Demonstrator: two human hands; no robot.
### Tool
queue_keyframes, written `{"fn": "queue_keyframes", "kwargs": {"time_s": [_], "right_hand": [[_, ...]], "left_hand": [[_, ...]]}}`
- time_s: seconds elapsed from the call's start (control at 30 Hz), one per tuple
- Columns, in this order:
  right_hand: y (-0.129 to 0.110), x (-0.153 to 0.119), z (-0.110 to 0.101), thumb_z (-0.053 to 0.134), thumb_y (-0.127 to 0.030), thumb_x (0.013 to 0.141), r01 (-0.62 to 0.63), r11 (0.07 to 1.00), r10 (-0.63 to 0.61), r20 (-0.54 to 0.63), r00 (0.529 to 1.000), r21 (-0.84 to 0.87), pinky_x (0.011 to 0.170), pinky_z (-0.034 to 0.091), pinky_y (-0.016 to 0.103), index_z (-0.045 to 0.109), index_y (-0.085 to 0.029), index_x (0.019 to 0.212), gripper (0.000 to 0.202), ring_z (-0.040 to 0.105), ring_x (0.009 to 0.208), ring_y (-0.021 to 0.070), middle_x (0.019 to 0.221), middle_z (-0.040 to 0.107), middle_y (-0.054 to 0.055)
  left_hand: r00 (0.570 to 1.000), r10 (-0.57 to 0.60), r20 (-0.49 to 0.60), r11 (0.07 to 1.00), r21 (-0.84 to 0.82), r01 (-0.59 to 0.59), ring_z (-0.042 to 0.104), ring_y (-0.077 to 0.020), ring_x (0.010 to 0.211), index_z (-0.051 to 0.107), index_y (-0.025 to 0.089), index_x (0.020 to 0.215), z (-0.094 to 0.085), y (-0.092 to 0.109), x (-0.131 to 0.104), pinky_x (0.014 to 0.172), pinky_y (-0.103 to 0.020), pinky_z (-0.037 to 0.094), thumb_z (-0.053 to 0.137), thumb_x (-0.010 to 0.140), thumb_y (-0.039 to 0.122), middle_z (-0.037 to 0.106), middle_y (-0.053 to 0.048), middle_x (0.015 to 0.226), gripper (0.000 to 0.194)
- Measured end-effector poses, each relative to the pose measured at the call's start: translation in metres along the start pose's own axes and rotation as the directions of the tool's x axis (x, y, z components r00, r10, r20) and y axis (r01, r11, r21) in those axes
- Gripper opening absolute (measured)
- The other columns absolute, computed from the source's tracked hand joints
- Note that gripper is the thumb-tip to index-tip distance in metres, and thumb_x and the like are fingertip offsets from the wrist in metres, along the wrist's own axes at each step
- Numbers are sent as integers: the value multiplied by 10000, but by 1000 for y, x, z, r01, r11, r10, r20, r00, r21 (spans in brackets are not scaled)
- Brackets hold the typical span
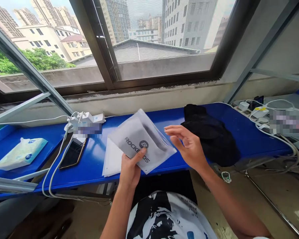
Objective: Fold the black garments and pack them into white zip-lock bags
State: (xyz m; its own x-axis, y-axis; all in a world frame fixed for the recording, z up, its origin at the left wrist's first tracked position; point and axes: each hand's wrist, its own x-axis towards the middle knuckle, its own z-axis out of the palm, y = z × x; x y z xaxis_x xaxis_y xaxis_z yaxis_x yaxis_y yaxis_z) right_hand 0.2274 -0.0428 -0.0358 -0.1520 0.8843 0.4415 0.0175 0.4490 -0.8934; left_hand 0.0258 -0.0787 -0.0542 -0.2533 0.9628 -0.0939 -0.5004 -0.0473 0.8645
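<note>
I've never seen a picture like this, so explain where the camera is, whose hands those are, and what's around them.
There's no machine here: these are a person's own bare hands, seen from a camera worn on their head, looking forward and down. The left hand grips a translucent printed bag, thumb on its front. The right hand is raised beside it, fingers loosely bent, holding nothing visible. On the blue table lie more pale bags, a dark phone and black cloth. Behind is a window.
</note>
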Motion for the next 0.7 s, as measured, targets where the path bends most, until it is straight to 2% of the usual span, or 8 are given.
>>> {"fn": "queue_keyframes", "kwargs": {"time_s": [0.1, 0.17, 0.3, 0.33, 0.4, 0.47, 0.6, 0.7], "right_hand": [[11, -6, 7, 764, -555, 877, -140, 983, 131, 81, 988, 122, 915, 626, 402, 724, -225, 1273, 517, 731, 1055, 264, 1164, 762, 88], [18, -8, 10, 794, -544, 849, -234, 959, 223, 85, 971, 161, 783, 637, 370, 783, -192, 1110, 438, 733, 863, 240, 956, 779, 62], [29, 0, 0, 772, -493, 888, -95, 984, 131, -248, 960, 150, 706, 554, 284, 789, -200, 965, 303, 657, 753, 175, 833, 739, 15], [30, 3, -5, 757, -492, 903, -42, 992, 78, -330, 941, 115, 691, 526, 269, 781, -206, 980, 297, 641, 749, 165, 842, 733, 12], [29, 7, -14, 716, -504, 934, 24, 1000, -23, -440, 898, -5, 645, 473, 255, 761, -204, 954, 305, 604, 708, 150, 819, 713, 12], [24, 11, -20, 678, -505, 958, 43, 986, -114, -455, 883, -164, 583, 426, 259, 753, -203, 918, 314, 559, 638, 142, 770, 687, 12], [10, 11, -19, 644, -409, 985, 242, 891, -355, -256, 899, -385, 652, 487, 309, 769, -237, 907, 227, 623, 713, 185, 845, 718, 37], [5, 6, -14, 659, -327, 969, 377, 825, -491, -202, 847, -421, 711, 530, 339, 765, -263, 895, 144, 647, 755, 201, 859, 721, 42]], "left_hand": [[995, 90, -51, 989, -114, -96, 719, -231, 1066, 761, 185, 1128, 8, -6, 5, 879, -261, 581, 941, 680, 273, 771, -65, 1140, 491], [995, 98, -5, 986, -132, -97, 702, -235, 1114, 744, 187, 1168, 11, -9, 10, 900, -261, 571, 920, 717, 269, 759, -73, 1168, 491], [973, 228, 22, 970, -92, -225, 676, -264, 1188, 682, 197, 1252, 7, 2, 24, 995, -340, 552, 898, 757, 274, 723, -104, 1238, 545], [932, 362, -29, 931, -45, -363, 657, -262, 1226, 662, 220, 1277, 5, 8, 26, 1043, -362, 532, 895, 763, 259, 702, -98, 1279, 566], [730, 675, -110, 737, 160, -657, 600, -247, 1307, 639, 272, 1307, 7, 23, 27, 1124, -389, 480, 877, 785, 205, 650, -72, 1355, 577], [533, 844, 66, 474, 376, -796, 582, -233, 1318, 657, 296, 1297, 18, 34, 21, 1145, -394, 456, 816, 845, 152, 647, -55, 1350, 500], [408, 592, 695, 217, 350, -911, 646, -254, 1193, 710, 265, 1257, 58, 39, 7, 1053, -404, 492, 706, 941, 162, 720, -81, 1268, 332], [337, 541, 770, 160, 299, -941, 669, -235, 1015, 750, 237, 1135, 83, 31, 6, 917, -372, 509, 632, 990, 174, 768, -79, 1088, 198]]}}
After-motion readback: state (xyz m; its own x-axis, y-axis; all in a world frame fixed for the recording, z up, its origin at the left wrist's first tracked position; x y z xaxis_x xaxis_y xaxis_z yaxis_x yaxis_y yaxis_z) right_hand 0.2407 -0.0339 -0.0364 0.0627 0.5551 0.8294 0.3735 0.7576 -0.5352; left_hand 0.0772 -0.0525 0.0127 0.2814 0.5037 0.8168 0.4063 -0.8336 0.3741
